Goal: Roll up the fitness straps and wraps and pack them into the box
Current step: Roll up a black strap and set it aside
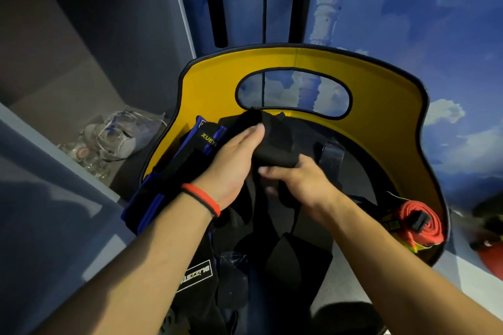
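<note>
Yellow-lined box (381, 84), black wrap (275, 141) upright

A soft yellow-lined box with black trim (381, 84) holds a black fabric wrap (275, 144), a blue-edged black strap with yellow lettering (201, 141) and a coiled red strap (419, 223).

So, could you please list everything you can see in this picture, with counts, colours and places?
box: one, yellow lining, black trim, oval handle cut-out, centre.
black wrap: one, partly rolled, held over the box.
blue-edged wraps: number unclear, black and blue, draped over box's left rim.
red strap: one, rolled, inside box, right.
logo wrap: one, black, white label, bottom centre.
plastic packaging: a pile, clear, left floor.
wristbands: two, red and black, left wrist.
left hand: on the roll.
right hand: gripping wrap.
</note>
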The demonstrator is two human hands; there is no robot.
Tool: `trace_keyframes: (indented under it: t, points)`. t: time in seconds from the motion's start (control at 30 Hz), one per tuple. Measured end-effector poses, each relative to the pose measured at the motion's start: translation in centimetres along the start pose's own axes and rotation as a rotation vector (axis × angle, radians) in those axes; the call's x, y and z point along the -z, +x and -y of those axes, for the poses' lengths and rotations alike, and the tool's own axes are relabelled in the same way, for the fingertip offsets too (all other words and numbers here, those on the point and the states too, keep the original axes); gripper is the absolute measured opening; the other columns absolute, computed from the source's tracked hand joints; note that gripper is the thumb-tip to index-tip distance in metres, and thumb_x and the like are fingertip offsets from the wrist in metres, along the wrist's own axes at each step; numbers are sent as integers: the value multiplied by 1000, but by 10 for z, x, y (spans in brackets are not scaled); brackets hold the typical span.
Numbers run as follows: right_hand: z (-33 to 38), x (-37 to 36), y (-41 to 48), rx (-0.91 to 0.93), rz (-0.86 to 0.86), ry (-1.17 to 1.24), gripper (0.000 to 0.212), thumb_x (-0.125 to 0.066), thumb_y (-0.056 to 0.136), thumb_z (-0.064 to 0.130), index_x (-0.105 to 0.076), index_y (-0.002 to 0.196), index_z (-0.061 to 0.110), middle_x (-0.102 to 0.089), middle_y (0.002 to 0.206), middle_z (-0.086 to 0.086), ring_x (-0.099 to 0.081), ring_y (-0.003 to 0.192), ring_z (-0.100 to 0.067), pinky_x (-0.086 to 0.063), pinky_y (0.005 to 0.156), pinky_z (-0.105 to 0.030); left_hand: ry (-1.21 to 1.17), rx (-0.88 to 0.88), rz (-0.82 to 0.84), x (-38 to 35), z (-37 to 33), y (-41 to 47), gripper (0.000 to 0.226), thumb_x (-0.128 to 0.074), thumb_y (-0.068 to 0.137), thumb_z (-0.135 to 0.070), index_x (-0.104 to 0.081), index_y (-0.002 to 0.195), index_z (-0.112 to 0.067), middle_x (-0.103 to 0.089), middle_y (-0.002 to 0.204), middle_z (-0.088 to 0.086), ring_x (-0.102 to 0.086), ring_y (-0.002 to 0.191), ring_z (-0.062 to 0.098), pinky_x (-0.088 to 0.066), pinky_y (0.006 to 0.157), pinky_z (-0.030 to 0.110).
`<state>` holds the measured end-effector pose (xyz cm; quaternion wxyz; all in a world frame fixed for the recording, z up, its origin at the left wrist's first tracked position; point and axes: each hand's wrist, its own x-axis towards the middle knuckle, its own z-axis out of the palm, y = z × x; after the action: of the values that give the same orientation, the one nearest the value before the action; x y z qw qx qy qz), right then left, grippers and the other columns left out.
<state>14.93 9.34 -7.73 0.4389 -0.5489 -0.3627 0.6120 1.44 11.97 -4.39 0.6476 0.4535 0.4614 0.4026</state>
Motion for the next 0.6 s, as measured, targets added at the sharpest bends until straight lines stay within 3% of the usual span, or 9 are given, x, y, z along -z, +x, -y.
trace_keyframes:
  t: [0.03,0.1,0.2,0.3,0.37,0.43,0.5,0.6]
  points:
    - [0,3,6,19,-114,4,14,-73,87,-3,-73,96,7,-75,78,-3,-68,78,-22,-56,63,-26,-1,22,13,2,-3,1,35,-49,102,-45,-68,124,-26,-67,131,-4,-60,120,7,-42,107,36]
    - [6,13,15,80,-296,-61,22,-66,86,-11,-69,83,10,-70,71,-6,-63,71,-22,-52,60,-29,140,-8,-18,17,-7,4,34,-45,103,-43,-72,116,-28,-69,124,-9,-60,121,8,-43,106,43]
    - [18,29,19,214,-473,-236,27,-60,86,-2,-71,78,21,-71,75,4,-62,71,-15,-49,63,-27,595,-80,-173,53,0,9,18,-56,99,-25,-74,99,-30,-71,107,-12,-64,108,8,-50,100,37]
    - [27,36,21,315,-657,-220,31,-54,85,5,-75,85,27,-74,85,9,-67,82,-14,-53,68,-29,960,-104,-98,74,19,4,17,-69,91,-26,-72,106,-33,-60,116,-13,-59,112,9,-46,102,30]
    - [32,32,24,350,-682,-151,32,-53,83,6,-76,85,28,-75,86,7,-70,87,-20,-59,73,-38,1176,-156,-60,80,29,-1,48,-76,85,-34,-61,131,-34,-43,131,-12,-46,124,11,-39,108,31]
    - [35,25,28,320,-668,-34,30,-49,80,4,-74,78,21,-74,78,2,-69,81,-29,-58,67,-43,1358,-170,-61,85,33,-2,68,-80,79,-42,-50,140,-40,-29,146,-10,-27,142,19,-29,118,39]
    - [38,19,29,262,-665,96,26,-44,81,-1,-65,74,12,-67,73,-5,-61,70,-33,-53,57,-38,1422,-130,-39,92,38,0,61,-83,73,-43,-51,125,-42,-18,156,-9,-9,150,27,-15,123,49]
    - [45,26,30,126,-679,397,29,-43,92,0,-65,82,17,-72,93,-8,-68,72,-25,-63,67,-35,1338,-13,-62,110,48,4,50,-84,73,-40,-51,109,-32,-42,144,-3,-31,143,29,-27,118,44]
